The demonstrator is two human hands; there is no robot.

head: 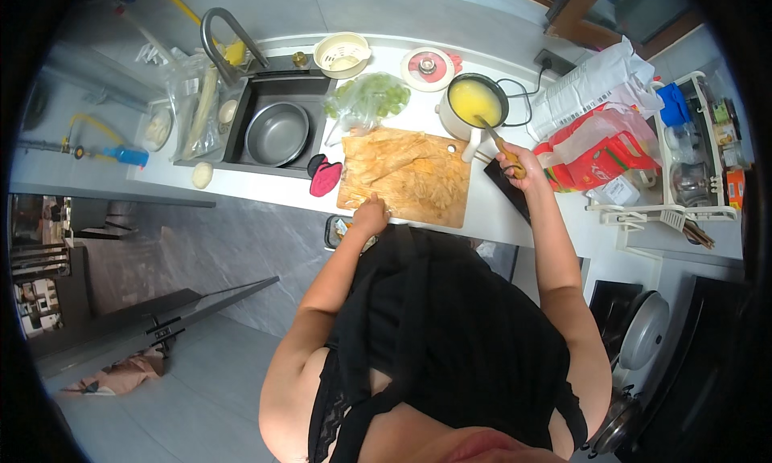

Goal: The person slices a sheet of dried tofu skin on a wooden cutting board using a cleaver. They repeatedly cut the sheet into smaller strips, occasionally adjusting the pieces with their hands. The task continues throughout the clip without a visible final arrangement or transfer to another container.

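Observation:
My right hand (522, 166) grips the wooden handle of a utensil (502, 147), whose metal end dips into yellow liquid (473, 103) in an electric cooking pot (452, 125). My left hand (370, 214) rests at the near edge of a wooden cutting board (458, 216); whether its fingers hold anything is not clear. Tan, wrinkled food sheets (386, 152) cover the board's left part, and cut pieces (437, 182) of similar colour lie at its right. The pot's lid (427, 69) lies behind, left of the pot.
Left stands a sink (319, 110) with a metal bowl (277, 133). Behind the board are bagged green vegetables (377, 98) and a cream colander (341, 50). A pink-and-black mitt (325, 178) lies beside the board. Red bags (609, 152) and a white rack (666, 188) stand right; a cord (531, 110) runs behind the pot.

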